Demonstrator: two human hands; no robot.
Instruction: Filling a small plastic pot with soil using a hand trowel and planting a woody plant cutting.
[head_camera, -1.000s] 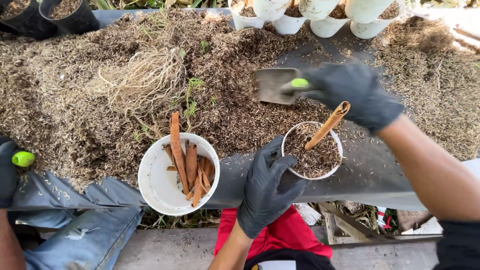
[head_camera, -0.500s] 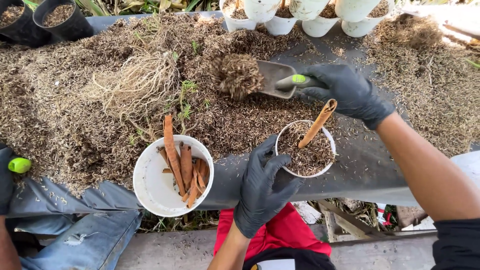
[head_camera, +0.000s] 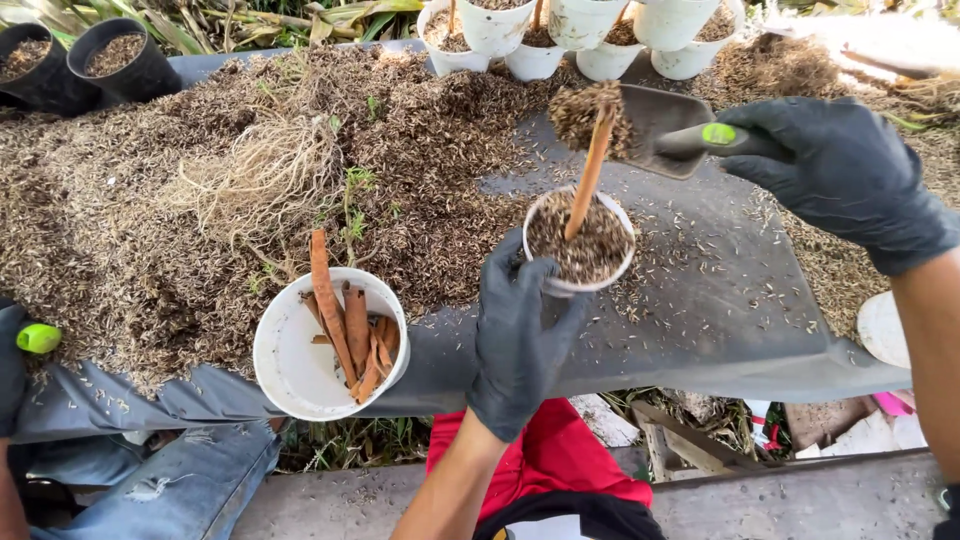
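1. The dark grey plastic sheet (head_camera: 700, 300) that covers the work table carries a broad heap of brown husky potting mix (head_camera: 200, 180). Most of that heap lies to the left of both hands and beyond them.
2. The wide white plastic bowl of brown bark strips (head_camera: 290, 360) sits just left of the left hand, at the near edge of the sheet.
3. The small white plastic pot (head_camera: 580, 240), nearly full of the same mix, stands right in front of the left hand. Its mouth faces straight up.
4. The right hand in a black glove (head_camera: 840, 175) is closed around the green-tipped handle of a grey metal trowel (head_camera: 665, 130). The trowel's long axis runs leftward from that hand, roughly level. Its loaded blade hangs above and just beyond the pot's far rim, so the right hand is the one set over the pot from the upper right.
5. The left hand in a black glove (head_camera: 520, 335) grips the pot's near wall from below. Its fingers curl up against the side and the thumb lies at the rim; it is the nearer hand, touching the pot.
6. The thin brown cutting stick (head_camera: 588, 175) rises from the middle of the pot. It leans slightly rightward and away from the left hand, and its top crosses in front of the clump of mix on the blade.
7. A second person's dark-gloved hand with a green-tipped tool (head_camera: 38, 338) shows at the far left edge, well apart from both hands.
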